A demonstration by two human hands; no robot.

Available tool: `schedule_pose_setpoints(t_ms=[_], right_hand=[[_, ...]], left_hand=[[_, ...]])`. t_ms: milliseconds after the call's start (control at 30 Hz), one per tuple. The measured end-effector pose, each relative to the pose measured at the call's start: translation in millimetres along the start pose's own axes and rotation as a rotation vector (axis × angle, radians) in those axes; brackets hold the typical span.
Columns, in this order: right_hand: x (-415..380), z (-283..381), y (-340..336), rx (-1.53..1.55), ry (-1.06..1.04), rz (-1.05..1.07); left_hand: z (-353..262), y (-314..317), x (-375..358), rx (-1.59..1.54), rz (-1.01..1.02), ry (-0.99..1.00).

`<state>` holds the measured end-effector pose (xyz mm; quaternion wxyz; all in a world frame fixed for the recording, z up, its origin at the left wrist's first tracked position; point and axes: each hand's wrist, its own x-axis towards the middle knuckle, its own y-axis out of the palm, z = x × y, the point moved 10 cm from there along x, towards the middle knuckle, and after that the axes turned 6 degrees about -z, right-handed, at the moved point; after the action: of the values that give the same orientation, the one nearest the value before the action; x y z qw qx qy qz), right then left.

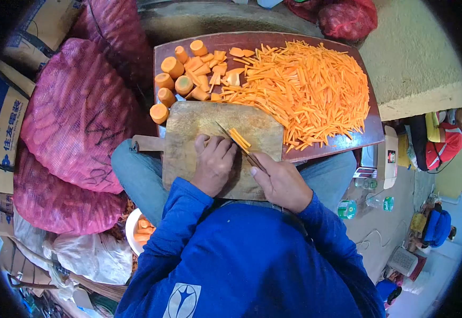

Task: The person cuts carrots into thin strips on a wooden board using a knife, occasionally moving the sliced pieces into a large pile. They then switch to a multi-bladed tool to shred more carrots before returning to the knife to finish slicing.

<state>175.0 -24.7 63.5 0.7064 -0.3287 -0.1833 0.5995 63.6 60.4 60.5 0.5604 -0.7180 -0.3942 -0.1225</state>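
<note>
Blue long sleeves lead to two hands over a worn rectangular wooden cutting board (199, 127): the right hand (281, 183) is closed around the handle of a thin-bladed kitchen knife (235, 142), whose long axis runs diagonally up and to the left. Its blade lies just beside a small stack of orange carrot slices (240, 138), bright, flat and aligned the same way. The left hand (214, 163) rests curled, knuckles down, on the board beside the blade.

Bare cutting board (199, 124) lies open left of the knife (236, 143); carrot strips (305, 90) and chunks (180, 71) crowd beyond
</note>
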Motion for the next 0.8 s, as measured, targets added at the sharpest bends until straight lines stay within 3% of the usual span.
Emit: schedule_pose_setpoints(t_ms=[67,133,300,367,467,633,800], right_hand=[[-3,3,-10,0.141,-0.107,-0.109],[-4,4,-19,0.203,-0.078,-0.127],[-11,5,-26,0.257,-0.117,-0.159],[-18,7,-7,0.383,0.018,0.064],[-19,8,8,0.400,-0.102,0.079],[-10,-11,-12,0.198,-0.131,0.039],[12,-43,-57,0.093,-0.081,-0.338]], left_hand=[[1,-4,4,-0.035,-0.027,-0.014],[16,-18,3,-0.142,-0.142,-0.198],[57,-39,-16,-0.155,-0.298,-0.408],[74,-46,-24,-0.204,-0.373,-0.540],[80,-43,-29,-0.212,-0.307,-0.643],[61,-37,-20,-0.128,-0.242,-0.473],[66,-28,-21,-0.149,-0.187,-0.498]])
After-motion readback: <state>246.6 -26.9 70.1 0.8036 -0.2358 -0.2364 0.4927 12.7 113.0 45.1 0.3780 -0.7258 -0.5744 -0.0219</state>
